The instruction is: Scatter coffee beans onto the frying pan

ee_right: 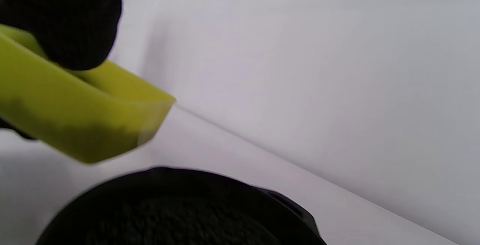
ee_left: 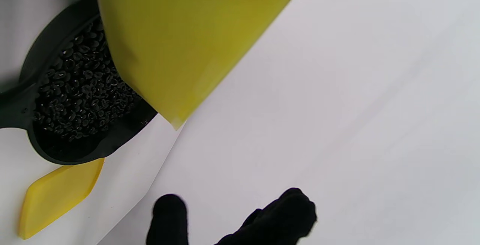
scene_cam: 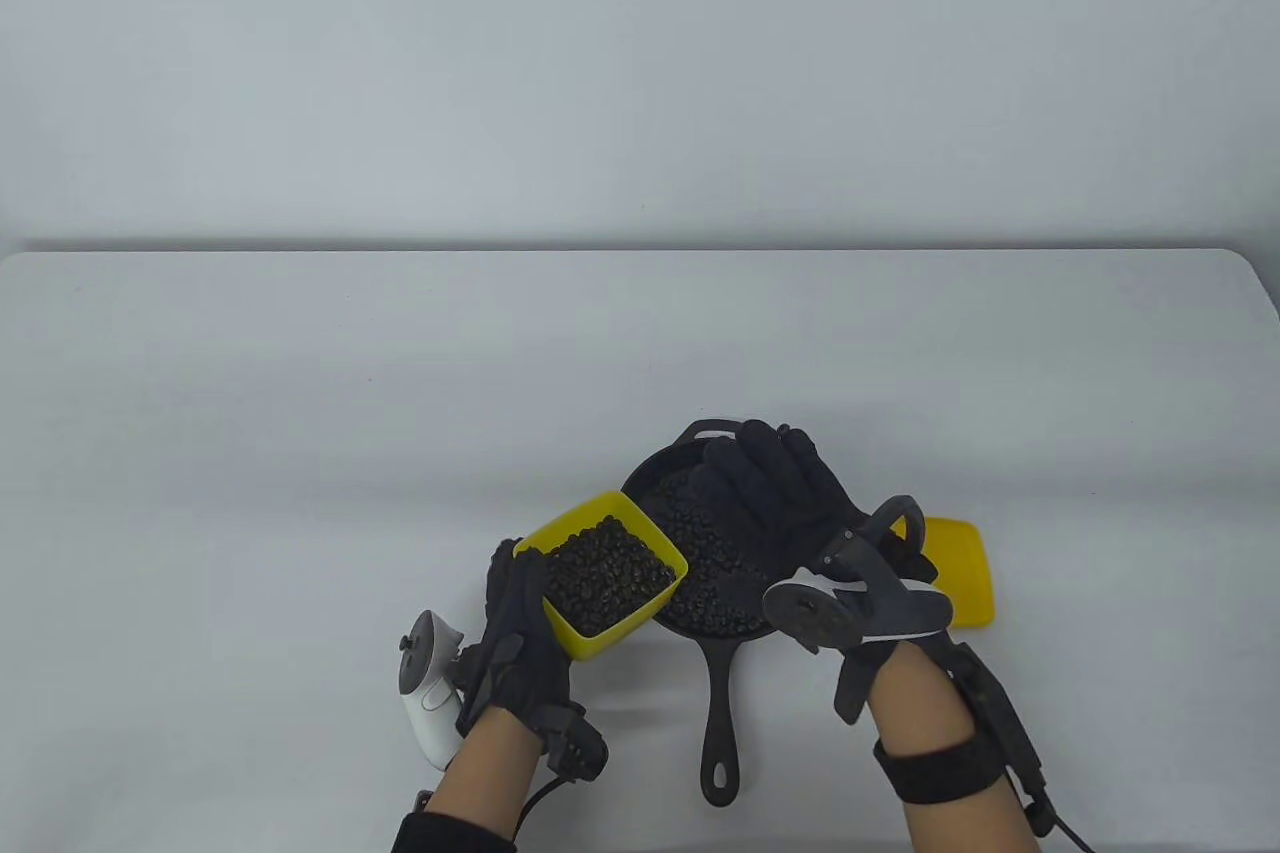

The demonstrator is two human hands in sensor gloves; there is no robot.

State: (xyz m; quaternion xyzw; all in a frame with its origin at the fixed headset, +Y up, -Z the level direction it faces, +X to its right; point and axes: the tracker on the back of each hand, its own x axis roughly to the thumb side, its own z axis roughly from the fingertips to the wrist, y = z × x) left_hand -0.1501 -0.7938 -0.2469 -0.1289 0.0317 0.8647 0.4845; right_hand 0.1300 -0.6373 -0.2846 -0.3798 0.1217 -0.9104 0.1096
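Down at the near edge of the table view, the right hand (scene_cam: 790,503) reaches out over the frying pan (scene_cam: 715,663), fingers stretched forward above its far side; whether they pinch anything I cannot tell from here. The left hand (scene_cam: 520,633) grips the yellow tub (scene_cam: 605,578) from its near left side, holding it tipped at the pan's left rim. The tub is heaped with coffee beans (scene_cam: 605,578), and more beans cover the pan's floor. The pan's long handle points toward the person. Just right of the pan, partly hidden behind the right hand's tracker, lies a flat yellow lid (scene_cam: 960,573) on the white table (scene_cam: 300,443).

Over to the left wrist view: the tub's yellow wall (ee_left: 180,38) fills the top, raised above the pan (ee_left: 56,151), which sits left of it, full of dark beans (ee_left: 78,91). The lid (ee_left: 56,196) lies just beyond the pan. Black gloved fingers (ee_left: 277,218) show at the bottom edge.

Right wrist view now, and it's blurred: a gloved fingertip (ee_right: 63,20) sits right on the tub's rim (ee_right: 86,125), upper left of the pan (ee_right: 180,211), whose dark curve fills the bottom.
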